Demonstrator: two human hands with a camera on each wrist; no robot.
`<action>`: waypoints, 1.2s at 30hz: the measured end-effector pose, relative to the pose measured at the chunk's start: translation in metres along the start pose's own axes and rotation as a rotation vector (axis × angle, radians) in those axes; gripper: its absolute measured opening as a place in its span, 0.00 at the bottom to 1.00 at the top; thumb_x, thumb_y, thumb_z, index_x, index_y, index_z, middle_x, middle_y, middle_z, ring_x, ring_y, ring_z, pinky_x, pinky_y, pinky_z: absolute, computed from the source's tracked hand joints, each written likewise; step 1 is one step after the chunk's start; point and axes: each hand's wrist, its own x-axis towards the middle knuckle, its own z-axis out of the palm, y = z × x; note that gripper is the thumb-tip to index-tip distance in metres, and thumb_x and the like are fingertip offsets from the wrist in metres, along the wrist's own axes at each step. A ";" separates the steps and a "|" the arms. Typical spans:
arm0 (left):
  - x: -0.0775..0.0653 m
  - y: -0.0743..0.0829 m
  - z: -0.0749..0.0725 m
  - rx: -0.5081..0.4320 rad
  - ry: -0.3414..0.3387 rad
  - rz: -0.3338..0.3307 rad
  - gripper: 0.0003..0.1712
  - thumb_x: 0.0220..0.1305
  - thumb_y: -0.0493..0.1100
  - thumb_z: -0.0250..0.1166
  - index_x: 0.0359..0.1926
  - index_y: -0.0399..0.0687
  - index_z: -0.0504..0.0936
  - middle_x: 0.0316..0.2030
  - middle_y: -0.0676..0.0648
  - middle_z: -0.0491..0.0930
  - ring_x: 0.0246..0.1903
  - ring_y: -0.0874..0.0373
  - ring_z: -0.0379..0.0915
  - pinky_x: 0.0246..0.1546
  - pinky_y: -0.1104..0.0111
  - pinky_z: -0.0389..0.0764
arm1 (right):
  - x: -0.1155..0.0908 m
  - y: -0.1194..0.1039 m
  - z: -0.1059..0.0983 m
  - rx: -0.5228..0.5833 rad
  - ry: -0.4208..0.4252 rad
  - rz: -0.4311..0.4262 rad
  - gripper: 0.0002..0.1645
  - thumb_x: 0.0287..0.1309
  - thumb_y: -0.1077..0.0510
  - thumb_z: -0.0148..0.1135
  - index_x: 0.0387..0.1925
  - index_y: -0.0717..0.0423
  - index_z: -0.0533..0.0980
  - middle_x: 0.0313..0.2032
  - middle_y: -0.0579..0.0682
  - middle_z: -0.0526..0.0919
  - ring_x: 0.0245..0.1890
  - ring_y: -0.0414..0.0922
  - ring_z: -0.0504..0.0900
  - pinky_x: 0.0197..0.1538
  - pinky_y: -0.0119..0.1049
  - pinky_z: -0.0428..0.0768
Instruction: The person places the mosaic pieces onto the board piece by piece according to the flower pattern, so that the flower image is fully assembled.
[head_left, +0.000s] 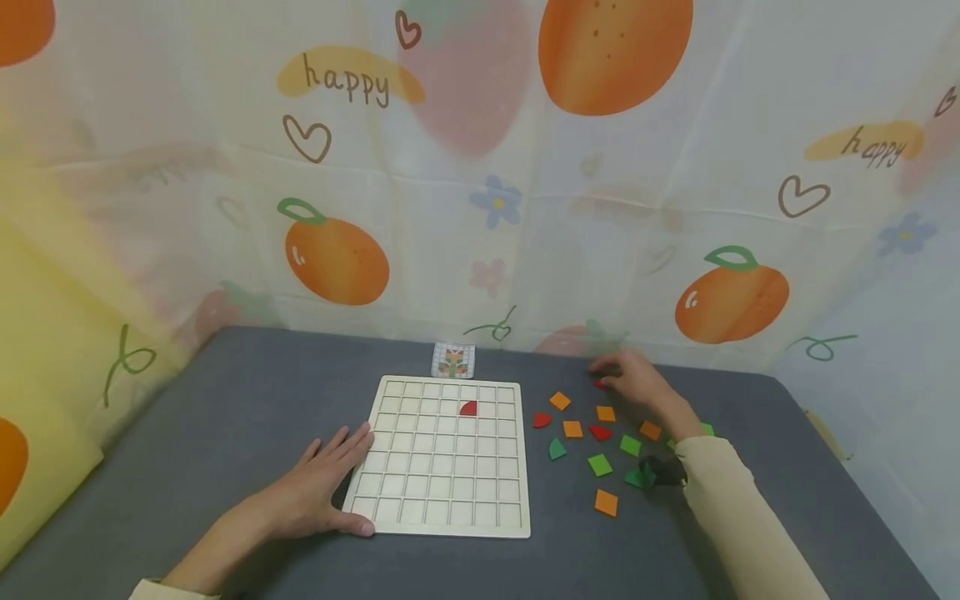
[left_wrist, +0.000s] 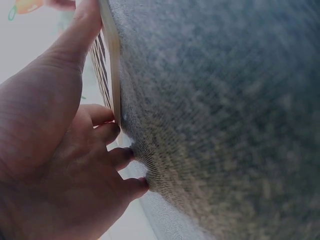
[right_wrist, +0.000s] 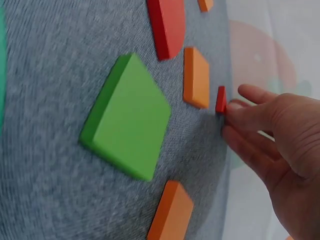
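Observation:
A pale wooden grid board lies flat on the grey table, a red quarter-circle tile in one upper cell. My left hand rests against the board's left side, fingers spread along that edge and thumb at its lower left corner. The left wrist view shows the fingertips touching the cloth beside the board's rim. Beyond the loose tiles, at the table's far side, my right hand pinches a small red tile at its edge. Fingers partly hide that tile's shape.
Right of the board lie loose tiles: orange squares, green squares, red rounded pieces and a dark green one. A small card with a flower pattern sits behind the board. A printed curtain hangs at the back.

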 end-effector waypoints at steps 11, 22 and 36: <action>0.000 -0.001 0.001 -0.003 0.011 0.003 0.72 0.40 0.74 0.70 0.75 0.35 0.53 0.75 0.36 0.48 0.72 0.31 0.39 0.65 0.33 0.40 | -0.007 0.001 -0.003 0.043 -0.021 0.021 0.11 0.57 0.73 0.63 0.44 0.70 0.82 0.42 0.63 0.85 0.45 0.60 0.83 0.47 0.50 0.82; 0.000 -0.002 0.002 -0.015 0.023 0.014 0.71 0.40 0.74 0.71 0.74 0.34 0.53 0.75 0.36 0.48 0.72 0.31 0.39 0.64 0.33 0.39 | -0.008 -0.002 -0.005 0.023 0.000 0.056 0.11 0.55 0.71 0.67 0.41 0.68 0.83 0.36 0.58 0.87 0.38 0.53 0.85 0.43 0.47 0.83; -0.001 0.001 -0.001 -0.035 -0.001 0.007 0.71 0.42 0.71 0.72 0.75 0.35 0.52 0.75 0.35 0.47 0.72 0.30 0.38 0.64 0.32 0.38 | -0.009 -0.028 -0.008 0.097 0.024 -0.003 0.13 0.56 0.72 0.65 0.45 0.69 0.82 0.36 0.56 0.86 0.38 0.52 0.84 0.42 0.46 0.83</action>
